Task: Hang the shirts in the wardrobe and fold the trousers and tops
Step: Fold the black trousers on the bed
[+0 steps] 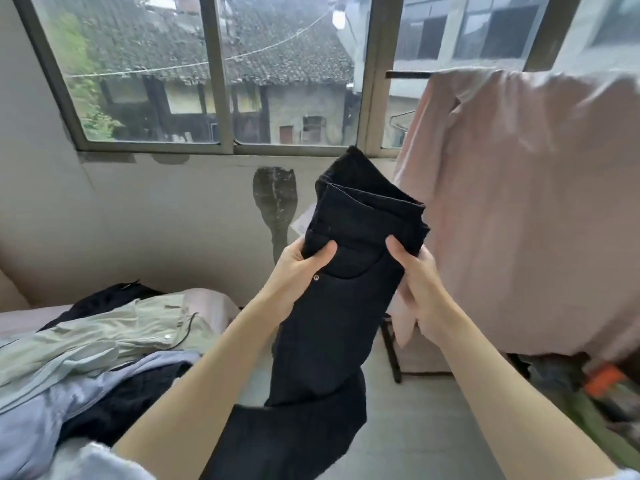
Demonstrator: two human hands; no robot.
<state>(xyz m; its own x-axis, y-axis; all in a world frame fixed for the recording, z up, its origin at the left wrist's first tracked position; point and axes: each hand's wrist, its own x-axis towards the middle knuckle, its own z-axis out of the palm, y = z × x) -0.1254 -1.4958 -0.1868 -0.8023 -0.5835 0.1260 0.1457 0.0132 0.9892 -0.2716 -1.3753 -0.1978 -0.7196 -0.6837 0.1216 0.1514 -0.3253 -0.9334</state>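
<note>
I hold a pair of black trousers [349,306] up in front of me, waistband at the top and legs hanging down toward the floor. My left hand [301,268] grips their left edge just below the waistband, thumb on the front. My right hand [415,282] grips the right edge at the same height. A pile of clothes lies on the bed at the left: a pale green shirt [104,337], a light blue garment [52,403] and dark pieces [128,407].
A rack draped with a pink cloth [526,209] stands close on the right, its dark frame leg [393,351] on the grey floor [415,427]. A wide window [221,71] fills the wall ahead. An orange thing [604,379] and green fabric lie under the rack.
</note>
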